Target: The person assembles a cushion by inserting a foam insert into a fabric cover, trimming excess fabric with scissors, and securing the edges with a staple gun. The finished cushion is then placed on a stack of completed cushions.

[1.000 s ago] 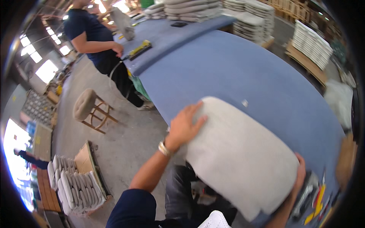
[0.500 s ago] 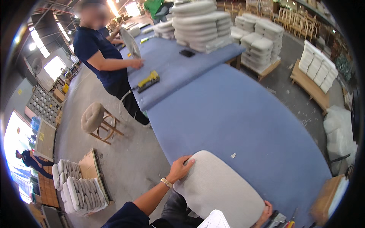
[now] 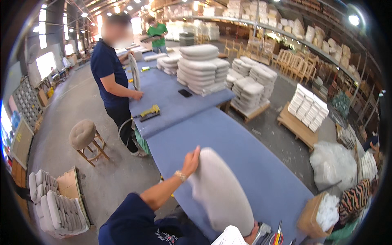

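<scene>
A pale grey padded seat cushion (image 3: 220,192) is held up at a tilt over the near end of the blue-covered table (image 3: 261,163). My left hand (image 3: 191,162) grips its upper left edge, thumb and fingers pinched round the rim. At the cushion's lower right end my right hand (image 3: 252,235) holds the edge, mostly hidden behind it. Beside that hand lie a grey metal tool (image 3: 263,233), whose kind I cannot make out, and a red-and-yellow handled hand tool (image 3: 277,237).
Across the table a co-worker (image 3: 110,77) holds another cushion upright near a yellow staple gun (image 3: 150,112). Cushion stacks (image 3: 200,69) and a black phone (image 3: 185,93) sit at the far end. A cardboard box (image 3: 312,216) stands at right, a round stool (image 3: 83,136) at left.
The cushion has been lifted and tipped more upright, with both hands still on it. My view has risen and shows more of the hall and the box at right.
</scene>
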A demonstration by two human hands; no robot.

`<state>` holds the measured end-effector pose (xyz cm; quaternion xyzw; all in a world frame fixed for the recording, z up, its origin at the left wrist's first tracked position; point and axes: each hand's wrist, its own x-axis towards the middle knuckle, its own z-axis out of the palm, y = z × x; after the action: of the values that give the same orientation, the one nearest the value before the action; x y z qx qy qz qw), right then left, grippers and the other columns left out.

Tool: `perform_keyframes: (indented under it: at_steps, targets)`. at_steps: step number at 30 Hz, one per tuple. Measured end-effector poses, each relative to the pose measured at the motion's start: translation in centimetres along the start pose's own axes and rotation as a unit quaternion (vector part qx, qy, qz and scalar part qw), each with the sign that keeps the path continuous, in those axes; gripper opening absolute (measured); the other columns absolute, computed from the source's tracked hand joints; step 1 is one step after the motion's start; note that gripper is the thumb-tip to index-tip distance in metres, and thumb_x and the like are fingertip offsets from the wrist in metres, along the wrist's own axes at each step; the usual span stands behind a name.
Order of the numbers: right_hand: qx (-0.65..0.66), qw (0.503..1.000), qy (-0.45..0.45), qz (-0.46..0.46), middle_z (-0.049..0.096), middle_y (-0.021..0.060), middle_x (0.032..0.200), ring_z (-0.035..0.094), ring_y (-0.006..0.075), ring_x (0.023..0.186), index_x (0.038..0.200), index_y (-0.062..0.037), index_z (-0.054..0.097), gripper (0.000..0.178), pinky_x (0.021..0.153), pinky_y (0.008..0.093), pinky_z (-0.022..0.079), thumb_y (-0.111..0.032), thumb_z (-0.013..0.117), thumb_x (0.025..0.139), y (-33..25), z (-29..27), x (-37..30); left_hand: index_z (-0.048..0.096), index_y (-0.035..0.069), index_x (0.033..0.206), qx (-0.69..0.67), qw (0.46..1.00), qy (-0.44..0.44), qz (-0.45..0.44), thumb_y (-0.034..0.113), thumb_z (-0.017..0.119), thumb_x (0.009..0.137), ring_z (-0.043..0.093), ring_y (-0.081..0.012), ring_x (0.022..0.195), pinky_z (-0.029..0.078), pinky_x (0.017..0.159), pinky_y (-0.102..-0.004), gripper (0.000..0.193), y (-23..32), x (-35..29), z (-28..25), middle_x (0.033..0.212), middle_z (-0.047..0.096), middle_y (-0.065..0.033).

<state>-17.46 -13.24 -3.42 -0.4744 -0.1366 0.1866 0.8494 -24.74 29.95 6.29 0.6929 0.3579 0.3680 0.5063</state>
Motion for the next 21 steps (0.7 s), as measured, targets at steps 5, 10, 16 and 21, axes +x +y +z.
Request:
perform_keyframes:
  at_steps: [5, 10, 16, 21]
  targets:
    - [-0.192, 0.975, -0.108, -0.032, 0.055, 0.0206, 0.143, 0.054, 0.0309, 0.133, 0.146, 0.0089, 0.044, 0.065, 0.114, 0.0425, 0.040, -0.022, 0.063, 0.092, -6.7, 13.2, -2.0, 0.051, 0.005, 0.147, -0.214, 0.971, -0.102, 0.025, 0.046, 0.032, 0.111, 0.045, -0.0256, 0.140, 0.030, 0.119, -0.0355, 0.058, 5.3, 3.7, 7.9, 0.149, 0.052, -0.0161]
    - [-0.280, 0.958, -0.067, 0.017, 0.029, 0.0195, 0.164, 0.027, 0.0287, 0.152, 0.161, 0.0035, 0.020, 0.074, 0.124, 0.0384, 0.020, -0.022, 0.053, 0.100, 5.1, 15.7, 1.8, 0.023, 0.013, 0.163, -0.095, 0.933, -0.299, -0.178, 0.048, 0.027, 0.111, 0.029, -0.0279, 0.153, 0.023, 0.124, -0.0384, 0.063, -2.6, -6.5, 10.8, 0.167, 0.027, -0.0136]
    - [-0.255, 0.965, 0.020, 0.048, 0.025, 0.0196, 0.167, 0.021, 0.0281, 0.155, 0.160, 0.0052, 0.020, 0.068, 0.125, 0.0374, 0.016, -0.037, 0.039, 0.109, 7.9, 18.0, 2.5, 0.026, 0.008, 0.161, -0.209, 0.832, -0.403, -0.318, 0.061, 0.025, 0.108, 0.038, -0.0265, 0.146, 0.031, 0.121, -0.0379, 0.076, -7.7, -11.1, 7.1, 0.161, 0.037, -0.0155]
    - [-0.313, 0.940, 0.096, 0.096, 0.025, 0.0197, 0.166, 0.020, 0.0295, 0.155, 0.160, 0.0027, 0.022, 0.073, 0.126, 0.0388, 0.016, -0.051, 0.027, 0.110, 11.1, 18.5, 3.0, 0.029, 0.009, 0.161, -0.253, 0.738, -0.425, -0.459, 0.066, 0.023, 0.106, 0.046, -0.0268, 0.141, 0.038, 0.116, -0.0389, 0.079, -7.4, -9.1, 5.9, 0.155, 0.046, -0.0132]
